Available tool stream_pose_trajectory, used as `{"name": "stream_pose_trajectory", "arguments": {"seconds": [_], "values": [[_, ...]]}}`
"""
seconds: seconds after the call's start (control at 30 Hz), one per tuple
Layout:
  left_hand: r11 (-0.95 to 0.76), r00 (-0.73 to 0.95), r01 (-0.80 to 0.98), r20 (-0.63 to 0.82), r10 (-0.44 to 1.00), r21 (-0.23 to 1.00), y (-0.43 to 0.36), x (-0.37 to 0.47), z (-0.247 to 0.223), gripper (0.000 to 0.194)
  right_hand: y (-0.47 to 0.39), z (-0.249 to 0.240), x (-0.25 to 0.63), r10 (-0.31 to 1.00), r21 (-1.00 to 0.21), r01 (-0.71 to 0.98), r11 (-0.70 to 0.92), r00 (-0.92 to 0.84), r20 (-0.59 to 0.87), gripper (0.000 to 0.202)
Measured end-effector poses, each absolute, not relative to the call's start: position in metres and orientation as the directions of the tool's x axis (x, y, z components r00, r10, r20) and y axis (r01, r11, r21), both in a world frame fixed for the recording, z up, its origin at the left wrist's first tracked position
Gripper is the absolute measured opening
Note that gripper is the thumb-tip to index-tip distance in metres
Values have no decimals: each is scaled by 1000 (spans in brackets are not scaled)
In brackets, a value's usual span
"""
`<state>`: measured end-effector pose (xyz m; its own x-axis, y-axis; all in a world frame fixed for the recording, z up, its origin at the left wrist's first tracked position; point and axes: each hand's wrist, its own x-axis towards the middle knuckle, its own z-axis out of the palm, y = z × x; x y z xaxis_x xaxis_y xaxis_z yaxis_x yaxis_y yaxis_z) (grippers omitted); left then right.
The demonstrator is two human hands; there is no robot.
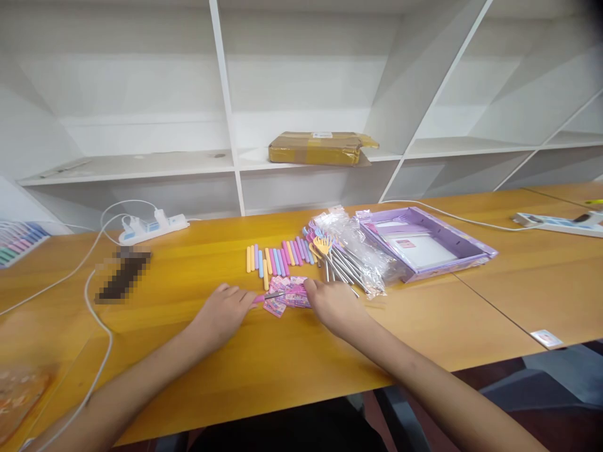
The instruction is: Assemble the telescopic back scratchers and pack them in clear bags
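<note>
My left hand (225,314) is closed on the pink handle end of a back scratcher (274,295) with a metal shaft, held level over the table. At its other end, my right hand (335,306) is closed near the pink claw head. Beneath lie fanned pink and purple printed cards (274,306). Just behind are several coloured handle tubes (277,260) in yellow, blue, pink and purple. To their right is a pile of metal rods with coloured claw heads (323,245), next to clear plastic bags (360,242).
A purple open box (452,267) lies at the right of the table (207,389). White power strips (153,231) with cables sit left and right. A taped carton (316,149) is on the shelf behind.
</note>
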<state>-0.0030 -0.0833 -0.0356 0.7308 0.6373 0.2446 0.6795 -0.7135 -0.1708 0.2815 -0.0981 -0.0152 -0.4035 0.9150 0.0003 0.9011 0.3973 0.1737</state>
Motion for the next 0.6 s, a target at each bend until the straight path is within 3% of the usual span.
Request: {"name": "stream_pose_trajectory", "arguments": {"seconds": [0.1,0.23,0.37,0.6], "values": [[-683,706,707,231,669,-182,-76,-21,-29,32,-91,-17,310,941,158,930,331,-338,18,19],[-579,609,793,267,747,-190,-66,-93,-13,31,-83,-15,423,995,198,979,45,-61,75,36],[-589,589,803,268,762,-91,-73,-153,-8,34,-88,-23,538,975,136,978,-158,132,180,45],[-578,560,815,291,776,-27,-88,-139,-18,36,-103,-33,552,954,37,955,-295,292,72,47]]}}
